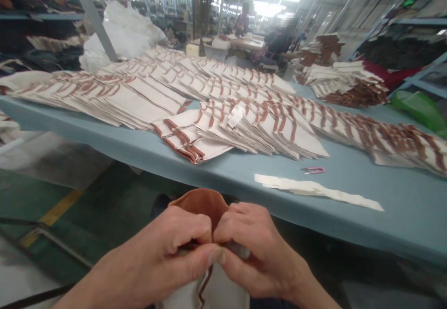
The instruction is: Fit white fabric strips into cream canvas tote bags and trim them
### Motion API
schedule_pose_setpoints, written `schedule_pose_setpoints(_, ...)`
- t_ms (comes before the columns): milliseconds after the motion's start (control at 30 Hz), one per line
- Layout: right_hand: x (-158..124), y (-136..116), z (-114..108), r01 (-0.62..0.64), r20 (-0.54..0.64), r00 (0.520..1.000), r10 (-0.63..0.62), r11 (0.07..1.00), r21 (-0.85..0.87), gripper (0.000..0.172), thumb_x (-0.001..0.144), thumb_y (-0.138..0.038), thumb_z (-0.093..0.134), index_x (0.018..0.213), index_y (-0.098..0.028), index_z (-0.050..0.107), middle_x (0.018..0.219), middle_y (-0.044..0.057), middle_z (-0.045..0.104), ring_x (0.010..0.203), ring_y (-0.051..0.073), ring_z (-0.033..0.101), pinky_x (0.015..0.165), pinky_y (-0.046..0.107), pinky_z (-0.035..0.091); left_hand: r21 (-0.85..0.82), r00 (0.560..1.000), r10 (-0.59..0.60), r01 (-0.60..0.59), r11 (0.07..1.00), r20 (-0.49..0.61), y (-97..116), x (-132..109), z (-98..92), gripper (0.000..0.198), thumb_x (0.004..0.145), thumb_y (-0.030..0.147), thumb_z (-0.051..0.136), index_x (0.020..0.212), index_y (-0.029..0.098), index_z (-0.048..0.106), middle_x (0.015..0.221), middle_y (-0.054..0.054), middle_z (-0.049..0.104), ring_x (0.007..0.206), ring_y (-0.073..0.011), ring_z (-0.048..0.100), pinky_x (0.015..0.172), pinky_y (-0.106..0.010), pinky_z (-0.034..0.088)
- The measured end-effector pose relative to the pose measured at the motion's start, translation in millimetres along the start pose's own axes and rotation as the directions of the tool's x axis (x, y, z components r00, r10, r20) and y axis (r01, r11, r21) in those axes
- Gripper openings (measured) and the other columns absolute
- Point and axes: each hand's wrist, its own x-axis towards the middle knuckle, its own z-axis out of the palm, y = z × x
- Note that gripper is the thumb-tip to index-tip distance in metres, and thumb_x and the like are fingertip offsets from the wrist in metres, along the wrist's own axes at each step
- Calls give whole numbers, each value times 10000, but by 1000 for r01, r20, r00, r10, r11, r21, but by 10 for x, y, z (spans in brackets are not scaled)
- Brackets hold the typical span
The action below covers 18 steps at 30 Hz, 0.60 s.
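Both my hands are low in front of me, below the table edge, pinched together on a cream cloth piece point(216, 290) with a brown strap loop point(202, 202) rising above the fingers. My left hand point(164, 248) is closed, thumb pressing the cloth's top edge. My right hand point(254, 248) is closed against it, fingers curled over the same edge. The lower part of the cloth hangs out of view.
A long blue-grey table point(366, 183) carries overlapping rows of cream pieces with brown straps point(223, 127). Small red snips point(313, 170) and a strip of white labels point(314, 188) lie near the front edge. More stacks point(342, 85) and a person point(282, 38) are behind.
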Motion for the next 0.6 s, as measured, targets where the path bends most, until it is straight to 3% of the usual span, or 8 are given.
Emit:
schedule_pose_setpoints(167, 13, 2, 57, -12, -44, 999, 6, 992, -125, 105, 819, -148, 541, 738, -214, 551, 589, -34, 610, 523, 129, 479, 561, 310, 324, 70, 995, 53, -47, 996, -83, -114, -3, 84, 303, 907, 106, 495, 655, 206, 358, 579, 92, 361, 522, -81, 336, 524, -246, 247)
schedule_pose_setpoints(300, 34, 1, 16, -17, 13, 1000, 19, 986, -165, 120, 817, -138, 523, 735, -203, 582, 607, -12, 631, 537, 140, 505, 573, 312, 333, 224, 994, 92, -78, 971, -51, -192, -35, 48, 312, 980, 151, 485, 684, 204, 403, 612, 78, 417, 558, -95, 387, 571, -285, 245)
schedule_pose_setpoints(500, -10, 254, -114, -115, 139, 982, 126, 990, -81, 321, 976, -229, 389, 687, -211, 526, 623, 6, 601, 595, 155, 513, 649, 320, 358, 261, 999, -39, 46, 964, -32, -272, -177, 54, 309, 976, 135, 481, 685, 206, 403, 601, 86, 403, 529, -82, 401, 535, -256, 242)
schedule_pose_setpoints(600, -70, 464, -89, -177, 166, 969, 183, 983, -46, 422, 1056, -307, 307, 687, -215, 491, 639, 8, 579, 621, 160, 510, 678, 319, 371, 212, 997, -38, 51, 976, -64, -303, -236, 96, 308, 944, 91, 462, 667, 204, 387, 592, 93, 414, 515, -62, 411, 520, -210, 270)
